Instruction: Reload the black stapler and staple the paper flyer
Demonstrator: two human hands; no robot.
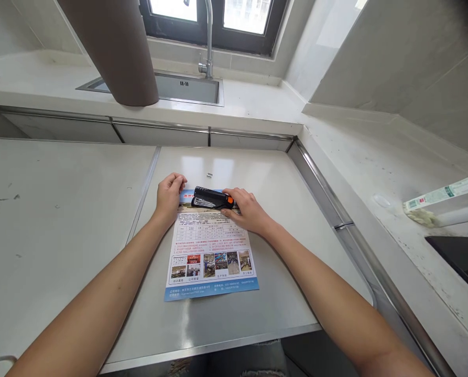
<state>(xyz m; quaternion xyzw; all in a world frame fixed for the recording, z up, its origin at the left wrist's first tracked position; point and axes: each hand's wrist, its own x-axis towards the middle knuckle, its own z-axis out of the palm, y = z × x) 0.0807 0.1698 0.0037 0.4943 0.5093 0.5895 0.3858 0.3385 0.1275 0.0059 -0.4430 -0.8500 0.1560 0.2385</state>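
Note:
A black stapler (pixel 210 199) with an orange part at its rear end lies across the top of a printed flyer (pixel 214 230). My right hand (pixel 243 208) is closed around the stapler's rear end, thumb on the near side and fingers on the far side. By the flyer's upper left corner, my left hand (pixel 171 195) rests with its fingers curled together. Whether anything is pinched in those fingers is hidden. Just beyond the flyer, a small strip of staples (pixel 209 175) lies on the white table (pixel 265 173).
A brown cylindrical object (pixel 119 57) juts down in front of the sink (pixel 190 89) and faucet (pixel 208 47). On the right counter (pixel 359 146) are a green-and-white long box (pixel 446 191) and a black panel (pixel 459 256). The table's front edge is close to my body.

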